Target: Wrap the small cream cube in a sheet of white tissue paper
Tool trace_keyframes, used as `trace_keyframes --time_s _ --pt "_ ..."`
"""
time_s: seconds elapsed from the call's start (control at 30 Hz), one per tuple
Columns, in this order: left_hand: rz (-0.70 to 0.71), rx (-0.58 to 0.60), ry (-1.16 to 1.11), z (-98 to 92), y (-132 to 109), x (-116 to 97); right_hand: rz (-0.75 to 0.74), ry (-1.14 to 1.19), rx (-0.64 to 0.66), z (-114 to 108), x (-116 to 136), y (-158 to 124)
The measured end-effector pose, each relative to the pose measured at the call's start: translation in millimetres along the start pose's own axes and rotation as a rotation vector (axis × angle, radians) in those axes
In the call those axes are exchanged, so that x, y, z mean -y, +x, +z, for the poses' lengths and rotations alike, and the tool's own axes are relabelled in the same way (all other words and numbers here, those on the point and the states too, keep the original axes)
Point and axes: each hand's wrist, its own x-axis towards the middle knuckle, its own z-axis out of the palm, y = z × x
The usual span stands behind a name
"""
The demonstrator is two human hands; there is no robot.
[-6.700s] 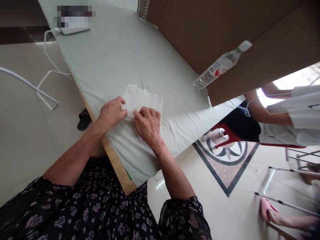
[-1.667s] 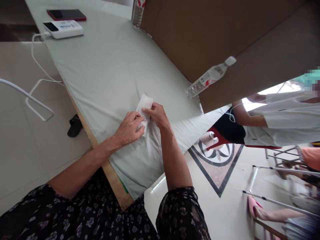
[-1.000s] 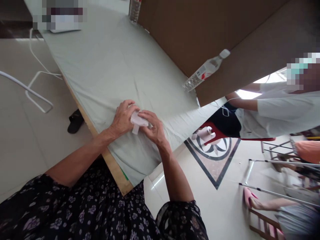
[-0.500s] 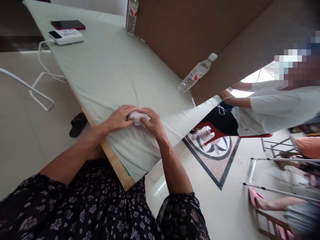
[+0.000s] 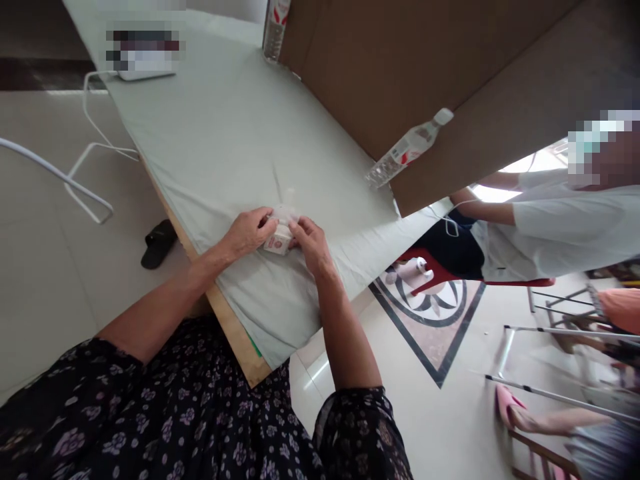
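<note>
Between my two hands is a small white box (image 5: 277, 245) with reddish print on its near face. A pale, partly see-through piece (image 5: 289, 199) sticks up at its far side; whether it is a flap or a wrapper I cannot tell. My left hand (image 5: 250, 230) grips the box's left side with thumb and fingers. On the right side, my right hand (image 5: 310, 245) holds it with the thumb on top and the fingers curled beneath. Both hands are just above the cloth-covered table (image 5: 215, 140), near its front corner.
A water bottle (image 5: 410, 148) leans against a large brown cardboard panel (image 5: 380, 73); another bottle (image 5: 276, 33) stands at its far end. A white device (image 5: 147, 72) with a cable lies at the far left. A person in a white shirt (image 5: 565, 220) sits to the right.
The box has turned in my hands, so its printed face now shows. A pale piece now stands up behind it. My fingers have shifted on its sides.
</note>
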Motion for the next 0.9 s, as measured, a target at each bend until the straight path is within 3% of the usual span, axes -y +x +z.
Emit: trace_keyframes --time_s 0.27,0.63,0.8,0.9 --pt "-0.159 -0.104 -0.244 4.7 1 2 -0.095 0.035 -0.146 0 -15 -17" --pt "-0.080 -0.103 -0.279 6.5 -9 2 -0.069 -0.155 0.001 2 -4 -17" --pt "-0.069 -0.101 -0.255 5.7 -10 0 -0.184 -0.421 0.070 0 5 -14" --pt "-0.040 -0.080 -0.202 3.8 -10 -2 -0.180 -0.462 0.118 -3 9 -10"
